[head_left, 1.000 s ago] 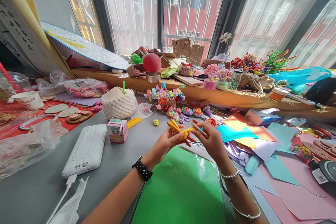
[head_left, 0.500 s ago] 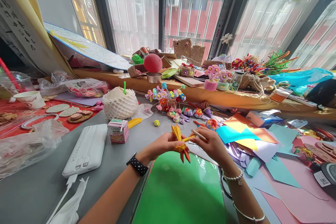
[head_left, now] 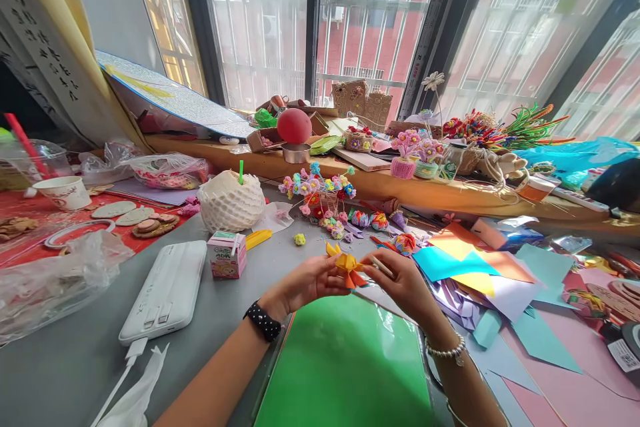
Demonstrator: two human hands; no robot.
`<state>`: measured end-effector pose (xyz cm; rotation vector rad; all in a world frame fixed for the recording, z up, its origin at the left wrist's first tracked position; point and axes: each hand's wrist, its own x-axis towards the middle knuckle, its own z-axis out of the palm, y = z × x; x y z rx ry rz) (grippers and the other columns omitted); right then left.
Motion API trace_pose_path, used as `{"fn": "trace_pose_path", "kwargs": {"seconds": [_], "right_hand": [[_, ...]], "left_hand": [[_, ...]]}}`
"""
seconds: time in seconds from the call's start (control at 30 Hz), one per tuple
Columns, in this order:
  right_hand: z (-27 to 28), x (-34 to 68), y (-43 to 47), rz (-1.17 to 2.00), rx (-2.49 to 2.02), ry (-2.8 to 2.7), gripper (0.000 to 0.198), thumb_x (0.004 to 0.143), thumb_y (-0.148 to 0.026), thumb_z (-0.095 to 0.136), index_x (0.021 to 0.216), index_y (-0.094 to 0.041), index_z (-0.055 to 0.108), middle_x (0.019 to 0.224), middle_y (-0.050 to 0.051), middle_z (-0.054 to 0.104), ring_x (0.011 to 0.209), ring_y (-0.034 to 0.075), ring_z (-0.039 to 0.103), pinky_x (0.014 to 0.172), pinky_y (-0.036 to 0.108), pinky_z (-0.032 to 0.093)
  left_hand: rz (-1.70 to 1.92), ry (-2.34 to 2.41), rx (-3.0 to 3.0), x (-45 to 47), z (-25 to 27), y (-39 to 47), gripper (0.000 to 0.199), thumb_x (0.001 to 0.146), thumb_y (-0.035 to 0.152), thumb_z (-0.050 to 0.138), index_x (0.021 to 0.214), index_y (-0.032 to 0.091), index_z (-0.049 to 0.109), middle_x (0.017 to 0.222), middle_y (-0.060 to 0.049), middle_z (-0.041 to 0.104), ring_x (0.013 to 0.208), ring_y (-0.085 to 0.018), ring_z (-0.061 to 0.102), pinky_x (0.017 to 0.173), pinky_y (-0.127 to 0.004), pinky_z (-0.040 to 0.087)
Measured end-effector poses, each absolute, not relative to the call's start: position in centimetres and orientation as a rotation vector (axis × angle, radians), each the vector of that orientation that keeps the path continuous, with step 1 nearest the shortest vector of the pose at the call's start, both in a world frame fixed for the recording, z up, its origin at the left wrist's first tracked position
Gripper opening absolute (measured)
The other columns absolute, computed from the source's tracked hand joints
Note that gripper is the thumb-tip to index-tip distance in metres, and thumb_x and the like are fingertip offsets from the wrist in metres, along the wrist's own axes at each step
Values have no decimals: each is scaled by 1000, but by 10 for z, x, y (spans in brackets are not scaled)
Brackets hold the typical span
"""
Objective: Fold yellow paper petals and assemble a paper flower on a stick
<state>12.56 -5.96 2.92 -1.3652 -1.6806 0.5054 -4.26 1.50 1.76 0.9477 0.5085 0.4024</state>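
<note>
My left hand point(head_left: 313, 280) holds a folded yellow and orange paper flower point(head_left: 349, 265) from its left side, its fingers behind and beneath the petals. My right hand point(head_left: 403, 280) is closed around a short pale stick point(head_left: 383, 268), and its fingertips touch the flower's right edge. Part of the stick is hidden by the fingers. Both hands are just above the far edge of a green mat point(head_left: 345, 360).
A power bank point(head_left: 167, 287), a small pink drink carton point(head_left: 227, 257) and a netted coconut point(head_left: 231, 200) are on the left. Coloured paper sheets point(head_left: 545, 340) cover the right side. Behind the hands are small crafted flowers point(head_left: 320, 190), below a cluttered sill point(head_left: 450, 190).
The flower has turned in my left hand: its petals now spread outward instead of pointing up and down. My right hand has drawn closer, and the left fingers have opened out beneath the flower.
</note>
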Motion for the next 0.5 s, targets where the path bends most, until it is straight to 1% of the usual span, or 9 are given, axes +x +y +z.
{"fn": "trace_pose_path", "kwargs": {"seconds": [0.07,0.13,0.17,0.23,0.27,0.3,0.33,0.4,0.5], "right_hand": [[27,125,-58,515,-1388,-1620,23,75,-36,49,86,-17,56,75,3,59,61,12,52,49,21,40],[26,125,-57,534,-1397,-1577,26,75,-37,48,91,-17,53,74,3,58,56,11,51,44,20,38],[26,125,-57,539,-1404,-1561,27,75,-37,47,92,-17,52,74,2,58,56,11,52,44,20,38],[26,124,-56,523,-1427,-1521,25,75,-37,47,89,-17,52,72,2,58,58,12,53,45,20,39],[26,123,-56,511,-1444,-1500,24,75,-37,47,87,-17,52,70,2,59,58,12,54,46,20,40],[27,123,-56,499,-1463,-1479,23,75,-37,47,85,-16,52,68,2,59,58,13,54,46,21,40],[27,122,-55,491,-1476,-1463,23,75,-37,47,83,-16,52,67,2,59,58,13,54,46,21,40],[26,121,-55,495,-1476,-1448,22,75,-36,47,81,-16,52,66,3,59,58,13,55,48,22,41],[24,120,-54,522,-1445,-1451,22,75,-37,48,79,-16,55,69,4,62,60,14,56,51,23,43]], "left_hand": [[485,543,893,-40,16,15,31,74,36,52,95,13,52,78,-6,63,69,-14,61,73,-27,45],[542,543,929,-38,14,16,35,74,33,53,104,15,47,81,-6,62,73,-16,62,74,-29,45],[572,553,977,-37,13,16,42,74,32,54,111,17,41,84,-7,62,74,-16,62,74,-30,45],[642,609,1119,-35,9,16,63,72,32,56,124,19,24,91,-9,60,74,-17,62,74,-31,44],[677,652,1214,-34,6,16,72,70,32,58,127,19,17,95,-11,59,74,-17,61,74,-32,44],[708,687,1318,-33,3,16,77,68,33,60,128,19,13,99,-12,57,75,-17,61,74,-33,44],[727,714,1434,-32,0,15,79,66,34,61,128,20,15,104,-13,54,78,-18,59,73,-33,44],[783,750,1656,-30,-6,14,71,64,37,62,124,20,27,111,-14,48,87,-20,55,74,-34,44],[927,798,1929,-29,-11,10,56,66,40,59,115,22,41,111,-10,46,94,-21,49,76,-35,43]]}}
